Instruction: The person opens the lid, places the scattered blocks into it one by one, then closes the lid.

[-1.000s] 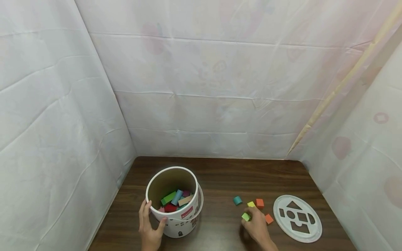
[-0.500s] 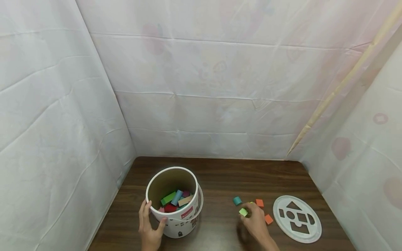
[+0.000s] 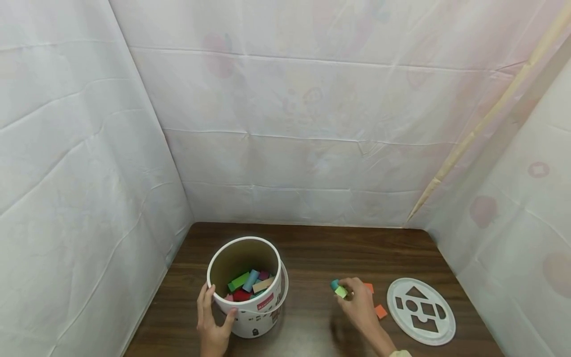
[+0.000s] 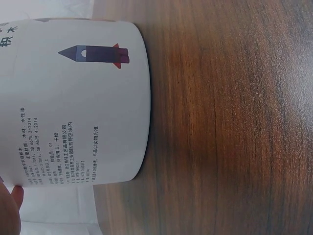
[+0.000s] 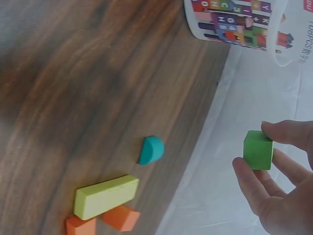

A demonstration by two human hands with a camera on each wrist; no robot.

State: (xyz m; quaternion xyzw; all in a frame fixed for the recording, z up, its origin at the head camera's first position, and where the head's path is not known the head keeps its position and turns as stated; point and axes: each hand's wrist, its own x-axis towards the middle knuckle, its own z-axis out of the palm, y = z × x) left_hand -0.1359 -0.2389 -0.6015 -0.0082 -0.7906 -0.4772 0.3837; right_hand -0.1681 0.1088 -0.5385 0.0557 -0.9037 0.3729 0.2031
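Observation:
My left hand grips the rim of a white toy-block bucket, thumb against the outside; in the left wrist view the hand shows only at the lower left edge. Inside the bucket lie several coloured blocks. My right hand pinches a small green block between thumb and fingertips, raised above the table. Below it on the table are a teal half-round block, a long yellow block and two orange blocks. In the head view the right hand hides the yellow block.
A round white lid with shape cut-outs lies flat at the right of the brown wooden table. The bucket's handle hangs down its right side. White sheets enclose the table at the back and both sides.
My right hand has lifted the green block and moved it left and away from me, toward the teal block in the head view. My left hand and the bucket have stayed put.

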